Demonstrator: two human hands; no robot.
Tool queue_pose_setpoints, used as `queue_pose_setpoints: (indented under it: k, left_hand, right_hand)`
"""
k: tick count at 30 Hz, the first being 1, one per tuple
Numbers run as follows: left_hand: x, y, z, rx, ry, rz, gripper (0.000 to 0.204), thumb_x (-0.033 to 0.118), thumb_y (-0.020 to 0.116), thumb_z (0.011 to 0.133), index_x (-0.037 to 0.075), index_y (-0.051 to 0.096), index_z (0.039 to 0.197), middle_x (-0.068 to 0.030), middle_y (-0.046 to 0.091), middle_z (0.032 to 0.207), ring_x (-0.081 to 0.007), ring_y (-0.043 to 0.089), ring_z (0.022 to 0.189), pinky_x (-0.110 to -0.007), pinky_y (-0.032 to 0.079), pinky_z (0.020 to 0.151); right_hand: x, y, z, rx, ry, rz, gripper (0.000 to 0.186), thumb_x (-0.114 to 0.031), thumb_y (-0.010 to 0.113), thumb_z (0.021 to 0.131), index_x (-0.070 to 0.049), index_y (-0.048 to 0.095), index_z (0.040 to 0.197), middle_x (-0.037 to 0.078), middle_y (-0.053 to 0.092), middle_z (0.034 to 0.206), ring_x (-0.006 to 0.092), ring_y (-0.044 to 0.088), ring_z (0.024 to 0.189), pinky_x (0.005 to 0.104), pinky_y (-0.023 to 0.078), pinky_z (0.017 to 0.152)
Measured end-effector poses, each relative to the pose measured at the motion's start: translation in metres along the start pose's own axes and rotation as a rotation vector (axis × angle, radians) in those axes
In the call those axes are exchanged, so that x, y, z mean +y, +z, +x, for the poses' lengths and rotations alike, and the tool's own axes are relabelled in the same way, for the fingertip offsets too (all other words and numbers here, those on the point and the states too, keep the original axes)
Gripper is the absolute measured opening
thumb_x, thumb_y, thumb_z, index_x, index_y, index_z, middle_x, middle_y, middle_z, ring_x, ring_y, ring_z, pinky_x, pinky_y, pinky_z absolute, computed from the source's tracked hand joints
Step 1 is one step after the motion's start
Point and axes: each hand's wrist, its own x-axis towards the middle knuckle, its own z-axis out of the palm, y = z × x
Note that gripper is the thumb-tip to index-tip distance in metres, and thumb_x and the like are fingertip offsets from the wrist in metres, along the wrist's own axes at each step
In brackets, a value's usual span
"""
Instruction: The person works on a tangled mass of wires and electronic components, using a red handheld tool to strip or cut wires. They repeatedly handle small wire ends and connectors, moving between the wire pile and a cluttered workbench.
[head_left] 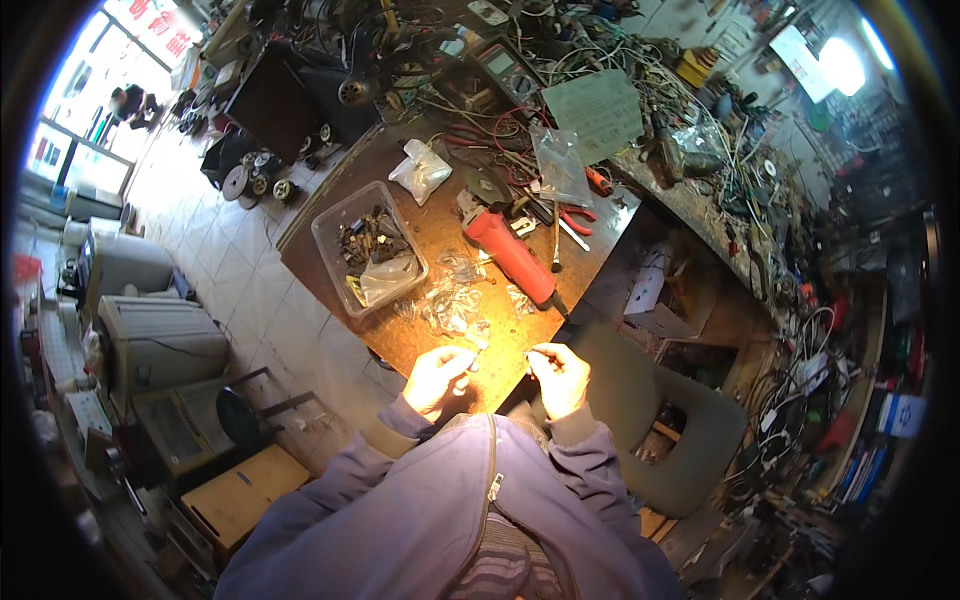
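My left hand point(440, 380) is over the table's near edge, thumb and fingers pinched around something small and pale at the tips. Across a short gap, my right hand point(560, 380) pinches a tiny dark thing that is too small to name. Just beyond the hands lie crumpled small clear plastic bags point(452, 302). A red angle grinder point(512, 258) rests diagonally on the tabletop, past the right hand. To the far left of the hands sits a clear plastic tub point(331, 262), holding many small dark parts and a bag.
A white plastic bag point(421, 171), red-handled pliers point(574, 222) and a multimeter point(508, 72) lie farther back. Tangled cables point(630, 60) crowd the back of the bench. A dark chair point(690, 440) stands to the right, beside an open cardboard box point(665, 305).
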Motion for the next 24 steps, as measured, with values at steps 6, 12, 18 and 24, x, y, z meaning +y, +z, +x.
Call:
queue_pose_setpoints:
  k: [6, 12, 18, 24]
  left_hand:
    - [-0.012, 0.017, 0.003, 0.140, 0.081, 0.040, 0.017, 0.013, 0.064, 0.088, -0.001, 0.062, 0.098, -0.0029, 0.059, 0.079, -0.0084, 0.051, 0.065, -0.023, 0.044, 0.058]
    - [-0.017, 0.023, 0.053, 0.179, 0.281, 0.176, 0.014, 0.014, 0.065, 0.087, 0.002, 0.062, 0.092, -0.0017, 0.061, 0.074, -0.0089, 0.054, 0.060, -0.023, 0.043, 0.054]
    - [0.002, 0.052, 0.131, 0.408, 0.187, 0.230, 0.023, 0.023, 0.069, 0.085, 0.002, 0.062, 0.090, -0.0049, 0.062, 0.069, -0.0117, 0.057, 0.052, -0.024, 0.043, 0.045]
    - [0.020, 0.078, 0.186, 0.716, 0.135, 0.754, 0.045, 0.037, 0.076, 0.076, -0.003, 0.068, 0.094, -0.0123, 0.068, 0.080, -0.0190, 0.066, 0.068, -0.033, 0.051, 0.062]
  right_hand:
    - [-0.007, -0.023, 0.034, -0.057, 0.033, 0.025, 0.013, -0.003, 0.063, 0.085, 0.005, 0.064, 0.096, 0.008, 0.066, 0.081, 0.0112, 0.061, 0.066, 0.0231, 0.050, 0.061]
    - [-0.012, -0.031, 0.056, -0.121, 0.057, 0.011, 0.016, -0.002, 0.065, 0.084, 0.006, 0.064, 0.097, 0.008, 0.067, 0.082, 0.0102, 0.061, 0.067, 0.0223, 0.050, 0.062]
    - [-0.010, -0.055, 0.118, -0.254, 0.056, 0.028, 0.016, 0.001, 0.063, 0.083, 0.008, 0.064, 0.098, 0.008, 0.066, 0.082, 0.0092, 0.060, 0.067, 0.0214, 0.049, 0.061]
    - [-0.015, -0.061, 0.184, -0.383, 0.078, -0.056, 0.016, -0.001, 0.065, 0.082, 0.005, 0.067, 0.097, 0.003, 0.065, 0.073, 0.0061, 0.056, 0.064, 0.0211, 0.044, 0.056]
